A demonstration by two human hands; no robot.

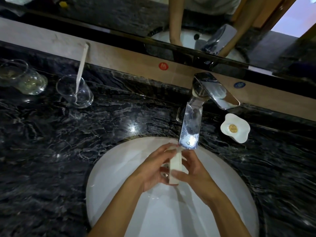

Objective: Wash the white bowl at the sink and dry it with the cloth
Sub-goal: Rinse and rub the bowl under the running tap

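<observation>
Both my hands hold the white bowl (176,165) on edge over the white sink basin (109,168), just below the spout of the chrome tap (189,130). My left hand (156,168) grips it from the left, fingers curled round its upper rim. My right hand (194,171) grips it from the right, thumb pressed across its lower edge. The bowl shows only as a narrow white strip between my palms. I cannot tell whether water is running. No cloth is in view.
Dark marble counter (85,134) surrounds the basin. A flower-shaped white dish (235,128) sits right of the tap. A glass (75,91) holding a white stick and another glass (25,79) stand at the back left. A mirror (119,17) runs along the back.
</observation>
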